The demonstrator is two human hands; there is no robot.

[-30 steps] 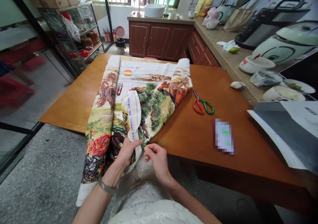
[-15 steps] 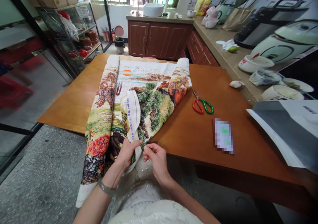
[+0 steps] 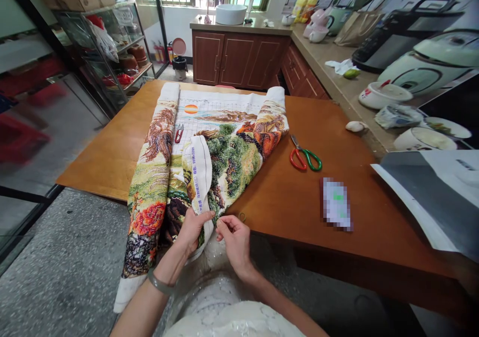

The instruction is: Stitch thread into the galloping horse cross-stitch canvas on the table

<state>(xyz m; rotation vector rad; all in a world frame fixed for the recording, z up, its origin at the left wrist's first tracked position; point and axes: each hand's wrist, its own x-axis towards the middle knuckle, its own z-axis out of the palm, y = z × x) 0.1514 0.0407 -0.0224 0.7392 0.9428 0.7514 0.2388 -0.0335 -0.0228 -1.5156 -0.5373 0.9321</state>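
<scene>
Cross-stitch cloth [image 3: 209, 162] lies on wooden worktop [image 3: 299, 197], both side edges rolled, near end draped over worktop's near edge toward lap. Left hand [image 3: 192, 230]: fingers curled, thumb on top, gripping folded white border at near edge. Right hand [image 3: 234, 235]: thumb and forefinger pinched shut just right of left hand, touching cloth edge; needle or thread in pinch too small to tell. Vs. prev. frames: both hands approx. same spot and grip, no visible shift, so stitching is judged to be between pulls. Thread snips [image 3: 179, 133] rest on cloth, far left; scissors [image 3: 305, 156] w/ red-green handles lie right of cloth, well apart from hands.
</scene>
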